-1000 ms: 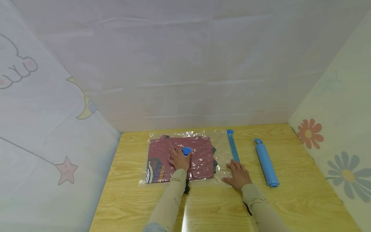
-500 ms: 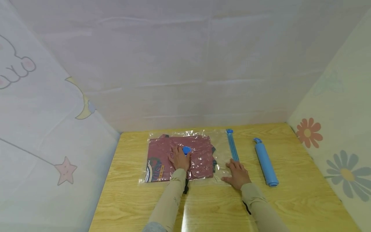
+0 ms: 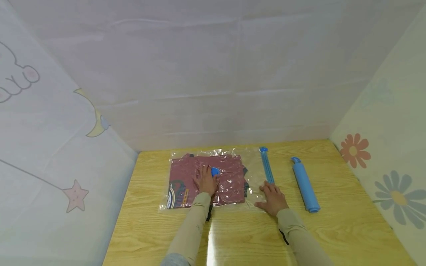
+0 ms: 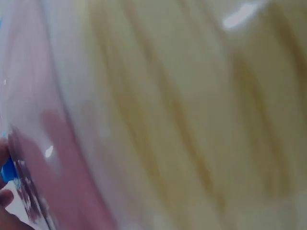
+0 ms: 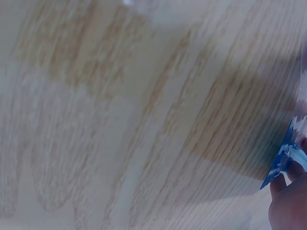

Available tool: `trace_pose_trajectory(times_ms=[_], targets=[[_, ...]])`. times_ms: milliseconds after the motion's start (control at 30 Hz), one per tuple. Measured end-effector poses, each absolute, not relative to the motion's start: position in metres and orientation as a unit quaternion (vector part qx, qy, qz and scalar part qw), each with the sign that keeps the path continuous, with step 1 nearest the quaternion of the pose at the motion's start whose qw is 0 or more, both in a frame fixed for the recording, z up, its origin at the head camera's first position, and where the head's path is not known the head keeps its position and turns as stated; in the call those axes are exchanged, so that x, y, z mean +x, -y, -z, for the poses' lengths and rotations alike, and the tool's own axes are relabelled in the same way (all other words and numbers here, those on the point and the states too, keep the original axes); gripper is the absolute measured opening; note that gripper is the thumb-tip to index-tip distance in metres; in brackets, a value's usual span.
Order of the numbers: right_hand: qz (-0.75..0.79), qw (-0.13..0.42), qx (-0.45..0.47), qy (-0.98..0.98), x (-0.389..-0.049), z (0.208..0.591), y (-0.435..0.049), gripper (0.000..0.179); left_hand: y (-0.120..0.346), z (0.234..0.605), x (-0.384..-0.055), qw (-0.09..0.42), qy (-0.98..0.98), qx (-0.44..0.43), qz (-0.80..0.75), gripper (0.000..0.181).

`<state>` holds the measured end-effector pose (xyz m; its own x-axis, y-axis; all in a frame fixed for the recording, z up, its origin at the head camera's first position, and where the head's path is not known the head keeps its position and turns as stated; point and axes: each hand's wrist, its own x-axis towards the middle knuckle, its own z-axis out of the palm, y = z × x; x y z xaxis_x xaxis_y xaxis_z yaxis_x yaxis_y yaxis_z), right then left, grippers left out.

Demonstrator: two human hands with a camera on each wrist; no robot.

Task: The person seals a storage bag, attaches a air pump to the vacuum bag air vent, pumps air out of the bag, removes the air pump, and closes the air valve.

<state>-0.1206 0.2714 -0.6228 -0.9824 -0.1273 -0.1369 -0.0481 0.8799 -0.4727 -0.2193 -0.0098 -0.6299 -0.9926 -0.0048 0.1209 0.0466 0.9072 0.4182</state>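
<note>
A clear plastic storage bag [image 3: 254,168] lies flat with folded maroon clothing [image 3: 229,184] inside. On its top is a round blue valve cap [image 3: 215,171]. My left hand [image 3: 208,183] lies over the clothing and pinches this cap between thumb and fingers; the left wrist view catches the fingers on either side of the blue cap [image 4: 8,170]. My right hand [image 3: 274,200] rests spread at the bag's near right corner. Its fingertips touch the lower end of the blue zip strip [image 3: 267,166], also visible in the right wrist view as a blue edge [image 5: 280,160].
To the right of the bag lies a blue hand pump [image 3: 305,187], its handle pointing away. Everything rests on a wood-grain table [image 3: 149,236]. Pale printed sheets [image 3: 213,81] rise behind it and on both sides.
My left hand has shifted slightly, and the blue cap now looks tilted up rather than flat. The right hand stays at the bag's corner.
</note>
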Motion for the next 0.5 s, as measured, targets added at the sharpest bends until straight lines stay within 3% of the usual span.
trace_pose_trajectory(times_ms=[500], targets=[[0.246,0.079,-0.041,-0.965,-0.12,0.618,-0.269,0.072,0.022,0.625,-0.217,0.027,0.966,-0.053,0.251,0.041]])
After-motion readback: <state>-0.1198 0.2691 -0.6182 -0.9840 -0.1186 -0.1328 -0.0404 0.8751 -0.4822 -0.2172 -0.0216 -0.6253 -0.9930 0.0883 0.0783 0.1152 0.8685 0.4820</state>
